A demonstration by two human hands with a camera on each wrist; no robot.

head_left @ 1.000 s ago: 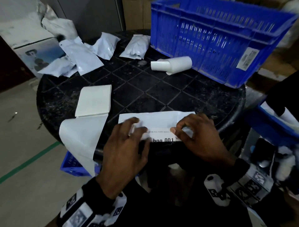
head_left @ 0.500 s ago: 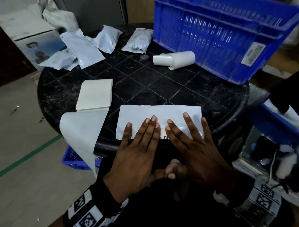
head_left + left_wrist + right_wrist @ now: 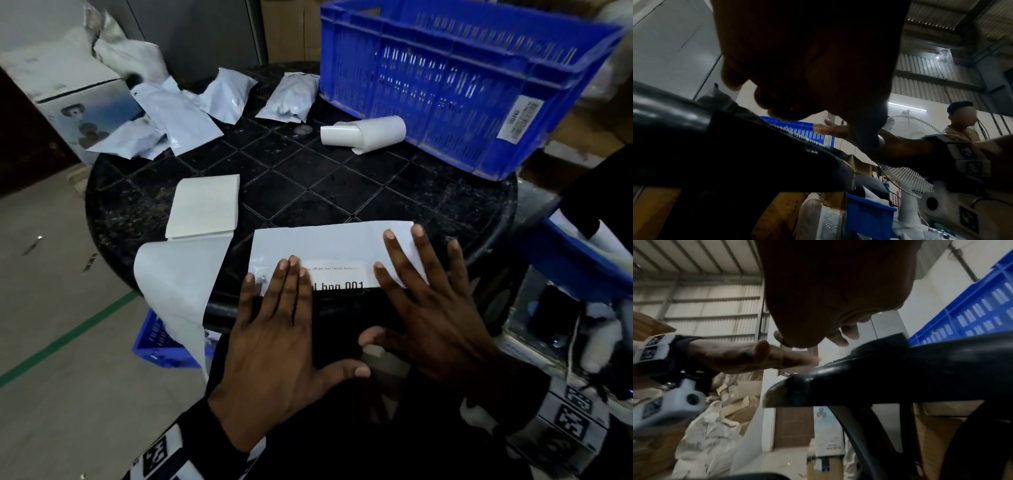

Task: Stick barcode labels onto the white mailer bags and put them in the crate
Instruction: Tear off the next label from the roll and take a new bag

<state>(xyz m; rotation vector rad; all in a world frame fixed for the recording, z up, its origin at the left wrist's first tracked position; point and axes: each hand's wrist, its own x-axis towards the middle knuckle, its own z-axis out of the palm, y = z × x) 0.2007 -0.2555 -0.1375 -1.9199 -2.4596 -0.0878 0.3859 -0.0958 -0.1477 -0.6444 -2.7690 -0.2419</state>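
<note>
A flat white mailer bag [image 3: 329, 245] lies at the near edge of the round black table [image 3: 342, 185]. A barcode label [image 3: 339, 277] reading "bng 001" is stuck along its near edge. My left hand [image 3: 284, 308] lies flat with straight fingers on the bag's left part. My right hand [image 3: 421, 284] lies flat, fingers spread, on its right part. Several more white mailer bags [image 3: 191, 116] lie at the table's far left. The blue crate [image 3: 455, 78] stands at the far right. Both wrist views show only the underside of the palms and the table rim [image 3: 879, 374].
A label roll [image 3: 366, 133] lies in front of the crate. A label pad [image 3: 205, 205] with a backing sheet [image 3: 178, 284] hanging over the edge sits left of the bag. Another person [image 3: 962, 123] and a fan [image 3: 906, 155] are beyond the table.
My hands went from pinching the label's ends to lying flat on the bag. They have since slid apart, uncovering the label between them.
</note>
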